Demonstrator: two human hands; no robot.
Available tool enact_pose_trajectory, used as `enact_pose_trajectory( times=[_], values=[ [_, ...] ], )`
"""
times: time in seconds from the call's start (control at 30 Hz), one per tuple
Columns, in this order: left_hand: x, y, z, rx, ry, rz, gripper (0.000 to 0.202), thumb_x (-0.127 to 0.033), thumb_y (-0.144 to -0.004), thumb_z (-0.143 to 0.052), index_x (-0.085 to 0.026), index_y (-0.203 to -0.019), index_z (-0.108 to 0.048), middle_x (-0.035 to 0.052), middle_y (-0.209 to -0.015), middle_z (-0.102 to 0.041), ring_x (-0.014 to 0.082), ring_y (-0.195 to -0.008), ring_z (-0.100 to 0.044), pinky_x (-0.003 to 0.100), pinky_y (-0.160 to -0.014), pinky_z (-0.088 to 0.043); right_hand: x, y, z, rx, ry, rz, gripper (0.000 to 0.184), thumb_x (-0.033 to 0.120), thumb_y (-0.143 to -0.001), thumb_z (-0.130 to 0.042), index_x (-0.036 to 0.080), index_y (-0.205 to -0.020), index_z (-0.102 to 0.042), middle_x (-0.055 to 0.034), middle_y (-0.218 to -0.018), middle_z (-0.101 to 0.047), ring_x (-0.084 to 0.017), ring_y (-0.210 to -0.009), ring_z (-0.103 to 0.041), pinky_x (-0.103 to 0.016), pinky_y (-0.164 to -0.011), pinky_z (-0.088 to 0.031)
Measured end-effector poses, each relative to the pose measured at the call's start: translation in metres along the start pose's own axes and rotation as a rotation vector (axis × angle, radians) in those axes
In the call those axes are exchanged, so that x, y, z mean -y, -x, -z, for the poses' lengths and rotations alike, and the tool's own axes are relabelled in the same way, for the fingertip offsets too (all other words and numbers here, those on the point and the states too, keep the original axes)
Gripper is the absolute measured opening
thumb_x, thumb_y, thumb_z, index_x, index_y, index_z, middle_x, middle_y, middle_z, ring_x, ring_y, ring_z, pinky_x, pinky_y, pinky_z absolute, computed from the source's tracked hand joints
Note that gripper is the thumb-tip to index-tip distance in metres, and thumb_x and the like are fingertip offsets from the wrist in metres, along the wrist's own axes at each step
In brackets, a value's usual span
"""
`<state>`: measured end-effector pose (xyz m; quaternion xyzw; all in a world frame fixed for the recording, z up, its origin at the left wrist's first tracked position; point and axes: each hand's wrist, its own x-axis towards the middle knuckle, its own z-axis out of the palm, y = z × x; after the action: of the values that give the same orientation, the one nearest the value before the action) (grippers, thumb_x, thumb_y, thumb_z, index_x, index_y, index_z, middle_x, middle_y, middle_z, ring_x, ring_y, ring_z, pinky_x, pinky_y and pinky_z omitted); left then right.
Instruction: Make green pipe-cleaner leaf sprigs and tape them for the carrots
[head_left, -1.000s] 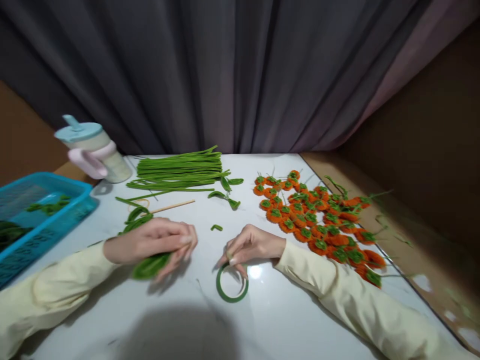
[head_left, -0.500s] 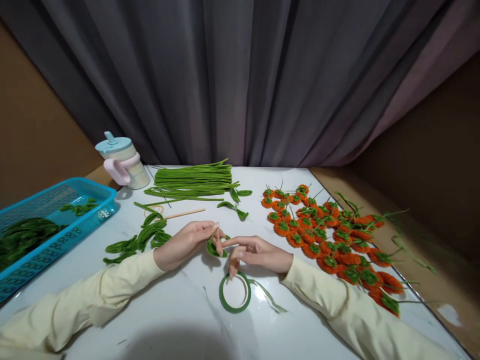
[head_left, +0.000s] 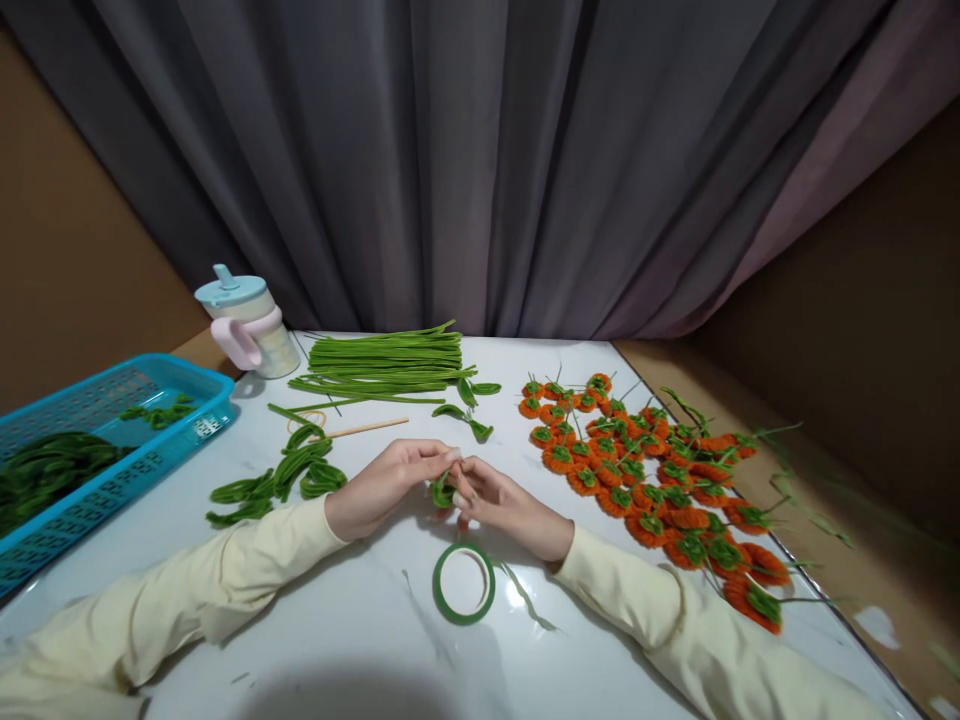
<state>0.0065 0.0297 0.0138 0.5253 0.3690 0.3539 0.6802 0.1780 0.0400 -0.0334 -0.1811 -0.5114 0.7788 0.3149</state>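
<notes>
Since half a second ago, the right hand point(head_left: 514, 505) has moved up from the roll of green tape point(head_left: 465, 617) and met the left hand point(head_left: 397, 485). Left fingers pinch a small green fuzzy leaf point(head_left: 442, 490), held up between both hands over the white tabletop point(head_left: 337, 600). Right fingers are curled in at the leaf too, but I cannot tell how tightly they grip it. The tape lies flat just below the hands. Past them is a pile of green pipe cleaners point(head_left: 386, 360), with a thin wooden stick point(head_left: 371, 427) nearer. More green leaves point(head_left: 296, 468) lie beside the left arm. Many orange fuzzy flowers point(head_left: 616, 502) with green middles spread out on the right.
</notes>
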Motion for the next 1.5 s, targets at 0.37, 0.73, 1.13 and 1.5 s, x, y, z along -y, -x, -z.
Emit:
enact_pose_trajectory(
  times=[0.37, 0.73, 1.13, 1.5],
  values=[
    [-0.006, -0.002, 0.018, -0.186, -1.154, -0.655, 0.025, -0.027, -0.094, -0.045, -0.018, -0.086, -0.067, 0.0049, -0.085, -0.067, 0.0209, -0.097, -0.053, 0.035, -0.084, -0.034, 0.000, 0.003, 0.005, -0.336, 0.277, 0.184, 0.030, 0.032, -0.077, -0.069, 0.019, -0.078, -0.043, 0.0037, -0.061, -0.055, -0.011, -0.053, -0.054, -0.023, -0.054, -0.041],
    [-0.009, 0.000, 0.010, -0.080, -1.076, -0.198, 0.034, -0.032, -0.092, -0.039, -0.015, -0.070, -0.059, 0.0053, -0.071, -0.064, 0.0184, -0.073, -0.055, 0.032, -0.072, -0.038, -0.008, 0.012, 0.012, -0.378, 1.400, 0.903, 0.015, 0.006, -0.089, -0.041, 0.016, -0.082, -0.050, -0.0062, -0.074, -0.058, -0.016, -0.063, -0.051, -0.028, -0.058, -0.042],
    [-0.013, -0.004, 0.019, -0.103, -0.749, 0.026, 0.031, -0.039, -0.083, -0.049, -0.014, -0.074, -0.065, 0.0031, -0.070, -0.063, 0.0126, -0.059, -0.047, 0.024, -0.056, -0.034, 0.006, 0.009, 0.000, -0.360, 0.531, 0.350, 0.017, 0.035, -0.091, -0.050, 0.020, -0.096, -0.044, -0.0049, -0.080, -0.062, -0.017, -0.069, -0.060, -0.031, -0.064, -0.049],
    [-0.022, -0.001, 0.023, 0.089, -0.544, 0.181, 0.025, -0.033, -0.079, -0.055, -0.013, -0.067, -0.064, 0.0032, -0.066, -0.066, 0.0110, -0.055, -0.047, 0.022, -0.053, -0.032, 0.013, 0.008, 0.010, -0.182, 0.689, 0.255, 0.016, 0.031, -0.079, -0.068, 0.018, -0.084, -0.060, -0.0047, -0.078, -0.064, -0.019, -0.075, -0.059, -0.033, -0.070, -0.044]
  ],
)
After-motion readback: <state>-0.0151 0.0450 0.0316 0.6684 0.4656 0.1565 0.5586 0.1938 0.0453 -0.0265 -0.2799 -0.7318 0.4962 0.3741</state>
